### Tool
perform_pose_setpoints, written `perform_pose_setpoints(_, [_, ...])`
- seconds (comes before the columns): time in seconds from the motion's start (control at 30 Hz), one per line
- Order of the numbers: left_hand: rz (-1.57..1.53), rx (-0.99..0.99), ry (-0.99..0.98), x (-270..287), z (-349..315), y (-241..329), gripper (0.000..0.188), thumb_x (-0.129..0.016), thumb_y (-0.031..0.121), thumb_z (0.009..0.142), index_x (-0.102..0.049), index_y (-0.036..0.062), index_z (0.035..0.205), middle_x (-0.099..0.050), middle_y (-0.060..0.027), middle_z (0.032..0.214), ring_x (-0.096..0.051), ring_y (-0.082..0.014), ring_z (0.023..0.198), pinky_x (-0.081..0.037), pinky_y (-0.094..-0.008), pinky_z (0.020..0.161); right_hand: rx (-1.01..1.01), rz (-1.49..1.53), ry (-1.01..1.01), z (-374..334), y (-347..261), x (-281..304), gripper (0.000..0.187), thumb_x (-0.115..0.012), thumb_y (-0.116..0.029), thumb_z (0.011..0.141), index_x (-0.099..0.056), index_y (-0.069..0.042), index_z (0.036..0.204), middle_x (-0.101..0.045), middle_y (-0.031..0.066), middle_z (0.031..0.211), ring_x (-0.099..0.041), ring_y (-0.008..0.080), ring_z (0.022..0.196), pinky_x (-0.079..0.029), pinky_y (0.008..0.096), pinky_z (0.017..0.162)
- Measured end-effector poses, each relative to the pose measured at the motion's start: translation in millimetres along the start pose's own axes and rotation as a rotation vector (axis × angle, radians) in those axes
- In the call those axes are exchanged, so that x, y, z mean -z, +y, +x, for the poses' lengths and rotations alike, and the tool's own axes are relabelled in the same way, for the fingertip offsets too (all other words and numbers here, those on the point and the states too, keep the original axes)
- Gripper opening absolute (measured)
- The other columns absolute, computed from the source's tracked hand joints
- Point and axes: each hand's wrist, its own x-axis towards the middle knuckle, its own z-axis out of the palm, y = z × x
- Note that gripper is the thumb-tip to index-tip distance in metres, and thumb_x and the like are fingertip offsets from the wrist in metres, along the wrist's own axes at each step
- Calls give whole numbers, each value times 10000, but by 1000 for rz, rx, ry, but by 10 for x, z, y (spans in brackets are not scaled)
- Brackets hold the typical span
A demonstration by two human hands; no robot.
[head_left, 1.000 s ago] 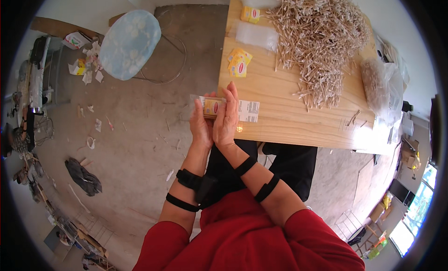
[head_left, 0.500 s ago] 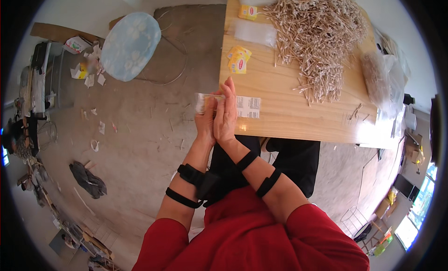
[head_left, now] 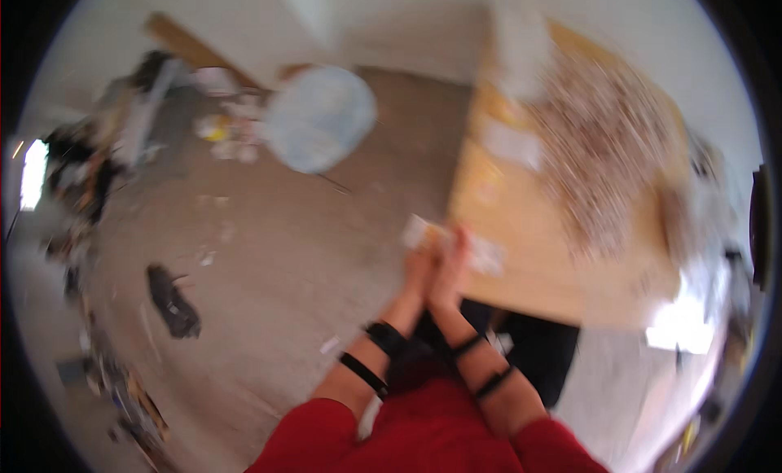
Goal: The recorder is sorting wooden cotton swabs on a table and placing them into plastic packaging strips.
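Note:
Close together at the table's near left corner, my left hand (head_left: pixel 419 269) and my right hand (head_left: pixel 450 269) are closed on a clear packet of cotton swabs (head_left: pixel 417 231). One end of the packet sticks out to the left of my hands, and a white printed part (head_left: pixel 487 256) shows to their right over the table edge. Motion smears the view, so single fingers are hard to make out. A large heap of loose cotton swabs (head_left: pixel 599 139) covers the far middle of the wooden table (head_left: pixel 562 286).
Blurred yellow cards (head_left: pixel 487 185) lie along the table's left side, with flat clear plastic bags (head_left: pixel 511 143) beyond them. A filled plastic bag (head_left: pixel 692 221) stands at the right edge. Left of the table is a stool with a pale blue cover (head_left: pixel 319 119); scraps litter the floor.
The whole view has swung, so the table, stool and hands sit lower and farther right in the picture, now blurred. Both hands still hold the packet.

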Motion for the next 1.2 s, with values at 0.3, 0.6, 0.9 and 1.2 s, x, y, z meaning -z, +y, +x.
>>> perform_pose_setpoints(0.3, [-1719, 564, 114, 96, 102, 598, 354, -707, 245, 919, -668, 32, 1199, -681, -61, 1159, -642, -141, 1011, -518, -301, 894, 328, -570, -51, 40, 236, 612, 561, -395, -106, 994, -248, 7, 1523, -311, 227, 1557, -230, 383, 1473, -99, 477, 1209])
perform_pose_setpoints(0.6, [-1714, 485, 44, -121, 53, 560, 393, -710, 252, 916, -643, 19, 1225, -663, -52, 1204, -615, -136, 1060, -505, -303, 919, 338, -545, -157, -26, 477, 653, 524, -375, -145, 1032, -253, 31, 1510, -332, 181, 1563, -295, 296, 1467, 13, 502, 1209])
perform_pose_setpoints(0.9, [-1725, 399, 29, 184, 139, 282, 380, -658, 285, 947, -628, 16, 1215, -666, -67, 1153, -628, -162, 1045, -511, -338, 925, 445, -544, -236, -37, 107, 465, 666, -470, -26, 877, -270, 31, 1510, -345, 198, 1536, -177, 372, 1490, -32, 574, 1197])
perform_pose_setpoints(1.2, [-1626, 363, -41, 172, 131, 505, 430, -585, 297, 998, -569, -6, 1303, -618, -87, 1254, -592, -183, 1138, -489, -329, 983, 517, -682, -384, -97, 190, 843, 687, -495, -1, 854, -298, -30, 1511, -404, 130, 1516, -237, 305, 1481, -23, 615, 1187])
